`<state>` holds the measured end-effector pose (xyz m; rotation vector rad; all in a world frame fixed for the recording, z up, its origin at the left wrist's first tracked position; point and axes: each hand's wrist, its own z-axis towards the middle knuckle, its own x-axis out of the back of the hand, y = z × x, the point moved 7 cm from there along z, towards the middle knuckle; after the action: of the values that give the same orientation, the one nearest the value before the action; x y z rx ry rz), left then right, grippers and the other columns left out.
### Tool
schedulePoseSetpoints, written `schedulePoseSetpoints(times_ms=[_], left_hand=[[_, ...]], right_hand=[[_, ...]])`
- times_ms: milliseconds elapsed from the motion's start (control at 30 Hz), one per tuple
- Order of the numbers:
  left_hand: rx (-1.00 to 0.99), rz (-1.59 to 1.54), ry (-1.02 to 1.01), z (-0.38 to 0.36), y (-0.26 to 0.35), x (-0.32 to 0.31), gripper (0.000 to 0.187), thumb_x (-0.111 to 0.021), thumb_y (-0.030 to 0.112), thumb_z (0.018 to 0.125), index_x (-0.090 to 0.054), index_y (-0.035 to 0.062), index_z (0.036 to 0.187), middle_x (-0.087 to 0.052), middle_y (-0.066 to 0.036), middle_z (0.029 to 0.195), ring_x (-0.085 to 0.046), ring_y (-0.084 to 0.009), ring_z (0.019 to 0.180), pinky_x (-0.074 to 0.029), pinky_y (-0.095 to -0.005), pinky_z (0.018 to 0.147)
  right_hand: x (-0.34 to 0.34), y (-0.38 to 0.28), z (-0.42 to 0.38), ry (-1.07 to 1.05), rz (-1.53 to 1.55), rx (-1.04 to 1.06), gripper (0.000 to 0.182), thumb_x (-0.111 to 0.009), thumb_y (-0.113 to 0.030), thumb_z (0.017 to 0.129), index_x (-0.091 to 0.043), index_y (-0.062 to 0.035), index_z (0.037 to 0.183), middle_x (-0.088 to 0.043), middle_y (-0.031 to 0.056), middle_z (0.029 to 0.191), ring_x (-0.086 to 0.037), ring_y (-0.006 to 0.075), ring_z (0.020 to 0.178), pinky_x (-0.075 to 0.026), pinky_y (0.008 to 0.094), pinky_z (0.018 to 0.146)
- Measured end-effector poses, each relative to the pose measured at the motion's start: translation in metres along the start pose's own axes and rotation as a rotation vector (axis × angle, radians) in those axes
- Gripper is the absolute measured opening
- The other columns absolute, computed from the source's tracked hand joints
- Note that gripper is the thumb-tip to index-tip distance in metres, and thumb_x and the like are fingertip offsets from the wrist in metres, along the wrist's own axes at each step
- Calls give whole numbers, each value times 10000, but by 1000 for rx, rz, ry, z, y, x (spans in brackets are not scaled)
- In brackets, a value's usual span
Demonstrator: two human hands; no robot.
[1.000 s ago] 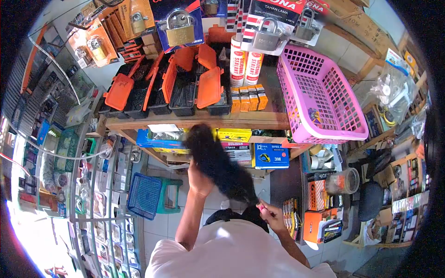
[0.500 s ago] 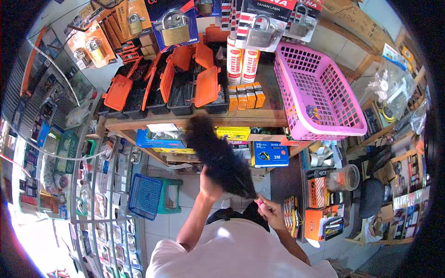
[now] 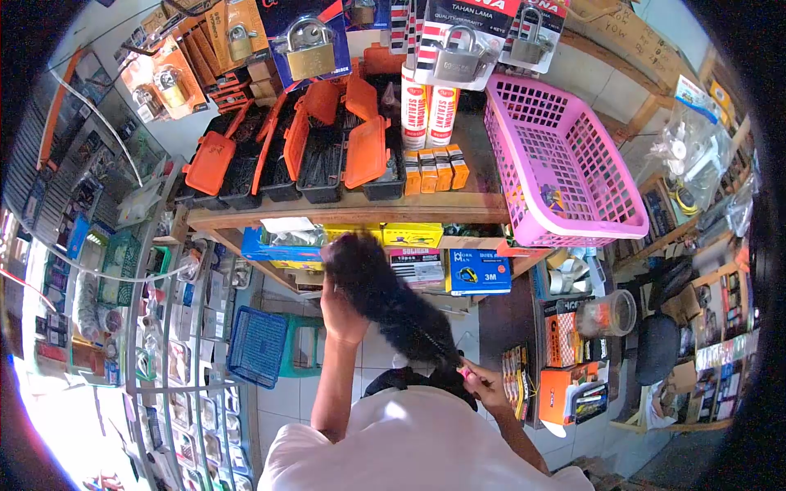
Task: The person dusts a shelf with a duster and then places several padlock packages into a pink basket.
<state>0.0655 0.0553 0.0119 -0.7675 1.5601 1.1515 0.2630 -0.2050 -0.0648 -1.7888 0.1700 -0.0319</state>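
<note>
Setting: hardware shop interior, fisheye view from above; wooden shelf [image 3: 344, 214] across the upper middle of the frame, tiled floor below.
Surroundings: black bins with orange lids [image 3: 315, 155] on the shelf top; pink plastic basket [image 3: 565, 172], lattice-walled, at upper right; padlocks on cards [image 3: 309, 49] hang along the top edge; boxed goods [image 3: 479, 274] sit on the lower shelf level; blue crate [image 3: 255, 345] on a green stool at lower left.
Obstruction: the duster head covers part of the boxes behind it.
Duster [image 3: 385, 299]: centre of frame, black, fluffy, elongated; long axis diagonal, head toward upper left at the lower shelf edge, pink handle toward lower right.
Left hand [image 3: 342, 315]: pressed against the fluffy head's underside, fingers hidden in the fibres; closure cannot be told.
Right hand [image 3: 485, 385]: fingers wrapped tight round the pink handle end.
</note>
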Motion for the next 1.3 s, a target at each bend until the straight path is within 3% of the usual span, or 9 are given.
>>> schedulePoseSetpoints(times_ms=[200, 267, 400, 467, 600, 800, 867, 933, 1300], left_hand=[[87, 2, 43, -2, -5, 6, 481, -352, 365, 1023, -459, 84, 1399, -497, -110, 1406, -454, -285, 1303, -314, -458, 1122], [159, -95, 54, -4, -7, 10, 471, -362, 359, 1022, -474, 83, 1387, -531, -106, 1371, -498, -275, 1258, -349, -448, 1099], [123, -11, 87, -5, -11, 6, 476, -360, 396, 1024, -492, 99, 1371, -565, -86, 1329, -519, -285, 1229, -361, -468, 1081], [65, 51, 64, -5, -7, 4, 468, -368, 391, 1025, -503, 93, 1359, -576, -75, 1321, -532, -266, 1222, -357, -456, 1088], [115, -39, -182, -11, -11, 0, 488, -354, 403, 999, -457, 114, 1379, -577, -112, 1264, -543, -299, 1183, -385, -474, 1061], [180, 44, 24, -8, -16, 13, 503, -335, 401, 1001, -456, 86, 1374, -563, -124, 1292, -544, -317, 1173, -392, -495, 1053], [221, -13, -205, -9, -19, -14, 502, -336, 387, 1005, -447, 80, 1386, -546, -120, 1332, -535, -314, 1194, -388, -489, 1059], [207, 26, 166, -10, -17, 8, 500, -315, 401, 1025, -471, 95, 1388, -528, -95, 1376, -481, -305, 1275, -365, -483, 1077], [201, 7, -8, -6, -22, 7, 501, -367, 383, 1012, -445, 73, 1398, -511, -89, 1390, -464, -295, 1286, -335, -470, 1101]], right_hand=[[-7, -5, 5, -48, -94, -76, 413, -602, -159, 963, -533, -48, 1355, -653, -7, 1019, -533, 59, 863, -464, 229, 781], [-12, -16, 7, 9, -54, -22, 458, -522, -275, 1007, -487, -21, 1386, -458, -47, 717, -375, 50, 584, -300, 212, 515], [-5, 4, 8, -54, 22, -52, 405, -605, -133, 957, -540, -42, 1346, -631, -30, 981, -468, 42, 739, -440, 204, 663], [-7, -9, 10, -1, -32, 1, 435, -500, -229, 1016, -468, -31, 1403, -427, -47, 690, -356, 52, 572, -287, 211, 501], [-14, -11, 10, -140, 4, -36, 432, -503, -211, 1014, -465, -30, 1404, -439, -44, 703, -356, 52, 570, -282, 212, 495], [-11, -4, 12, -123, 136, -115, 386, -567, -143, 979, -541, -58, 1355, -510, -66, 762, -400, 39, 627, -343, 193, 538], [-4, -3, 13, -60, 156, -151, 380, -548, -149, 989, -539, -67, 1360, -458, -69, 709, -362, 42, 574, -297, 195, 497], [-4, -5, 12, -47, 185, -147, 374, -541, -151, 992, -540, -63, 1356, -442, -67, 698, -348, 42, 558, -282, 198, 487], [-8, -14, 13, -72, 102, -59, 385, -529, -157, 999, -522, -54, 1370, -437, -57, 691, -353, 39, 550, -278, 191, 486]])
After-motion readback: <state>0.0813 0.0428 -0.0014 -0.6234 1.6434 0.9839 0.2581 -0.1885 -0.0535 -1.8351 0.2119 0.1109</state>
